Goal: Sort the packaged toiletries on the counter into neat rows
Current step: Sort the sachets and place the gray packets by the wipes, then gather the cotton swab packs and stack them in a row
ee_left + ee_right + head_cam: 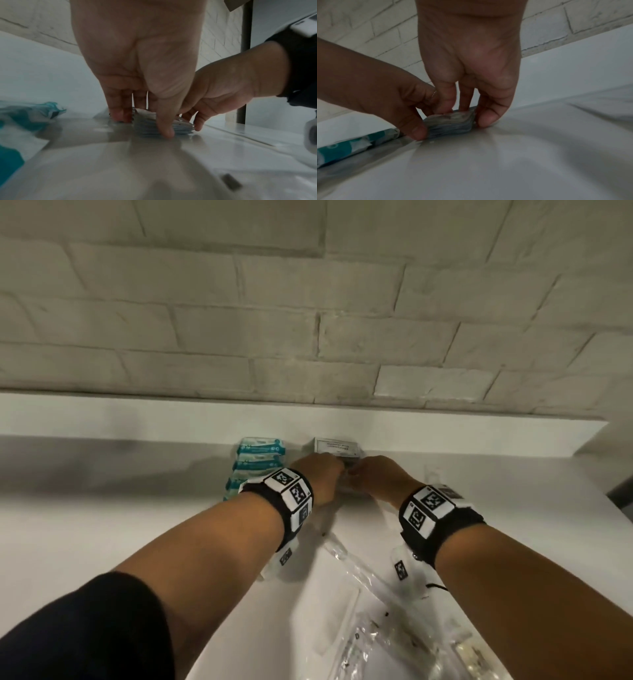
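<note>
1. a pale brick wall (308,320) with rough mortar lines rises behind a smooth, glossy white tabletop (102,525).
2. a small stack of thin sachets (452,124), flat and grey-blue with crimped edges, lies on the tabletop close to the wall; its orientation is hard to tell.
3. the left hand (137,67) pinches the stack, thumb at the near edge, curled fingers (120,112) at the far side.
4. the right hand (471,60) grips the same stack at its right end, thumb and fingers curled round it.
5. a row of teal-and-white soft packets (255,463) runs away toward the wall, just left of the hands.
6. crinkled clear plastic bags (376,645) lie near the front edge.
</note>
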The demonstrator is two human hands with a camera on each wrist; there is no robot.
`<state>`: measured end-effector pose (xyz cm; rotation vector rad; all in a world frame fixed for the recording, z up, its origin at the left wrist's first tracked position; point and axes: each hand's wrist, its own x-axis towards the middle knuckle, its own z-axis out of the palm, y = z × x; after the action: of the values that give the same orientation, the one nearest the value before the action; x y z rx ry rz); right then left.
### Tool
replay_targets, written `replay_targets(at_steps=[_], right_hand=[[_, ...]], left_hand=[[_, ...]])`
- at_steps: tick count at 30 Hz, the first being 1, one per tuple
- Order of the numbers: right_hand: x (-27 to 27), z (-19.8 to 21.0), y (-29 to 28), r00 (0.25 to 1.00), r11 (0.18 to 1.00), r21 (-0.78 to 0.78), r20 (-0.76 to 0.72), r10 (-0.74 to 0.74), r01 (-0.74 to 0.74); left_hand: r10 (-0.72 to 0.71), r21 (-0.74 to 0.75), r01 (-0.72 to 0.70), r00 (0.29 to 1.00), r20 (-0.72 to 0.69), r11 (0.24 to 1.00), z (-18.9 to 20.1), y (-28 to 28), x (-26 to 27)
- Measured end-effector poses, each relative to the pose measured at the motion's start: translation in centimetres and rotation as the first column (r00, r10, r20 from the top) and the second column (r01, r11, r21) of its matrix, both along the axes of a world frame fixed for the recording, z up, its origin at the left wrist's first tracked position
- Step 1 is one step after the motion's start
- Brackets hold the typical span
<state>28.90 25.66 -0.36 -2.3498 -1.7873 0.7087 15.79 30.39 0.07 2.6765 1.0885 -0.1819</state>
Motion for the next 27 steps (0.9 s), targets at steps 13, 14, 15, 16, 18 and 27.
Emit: replay_targets(at_steps=[13,14,15,16,18,27], right_hand=[[0.3,-0.9,0.6,0.959,0.976,-0.032,0.184,0.216,-0.214],[0.2,-0.8,0.5,0.959,0.977,-0.027,0.187,0.215,-0.214],[0.2,-0.6,0.4,0.961,0.977,-0.035,0.176,0.211,-0.208],[0.2,-0.5,-0.2,0.971,0.981,-0.038,0.141,0.192,-0.188],[0.8,0.3,-1.0,0.997,0.997,0.015,0.014,0.076,-0.076],[5.0,1.5,-11.3,0.945,0.960,-0.274,0.325,0.041,0.052]], left_hand=[[-0.074,-0.047,0.072,0.997,-0.031,0.996,-0.4,1.3,0.5],[-0.065,-0.046,0.064,0.998,-0.025,0.997,-0.4,1.3,0.5],[-0.065,-0.050,0.064,0.998,-0.014,0.997,-0.3,1.3,0.3],[-0.059,-0.036,0.058,0.998,-0.010,0.998,-0.3,0.9,0.2],[-0.041,0.082,0.041,0.999,0.001,0.996,0.3,0.8,-0.3],[-0.347,-0.053,0.345,0.937,-0.049,0.937,1.1,-7.9,-2.2]])
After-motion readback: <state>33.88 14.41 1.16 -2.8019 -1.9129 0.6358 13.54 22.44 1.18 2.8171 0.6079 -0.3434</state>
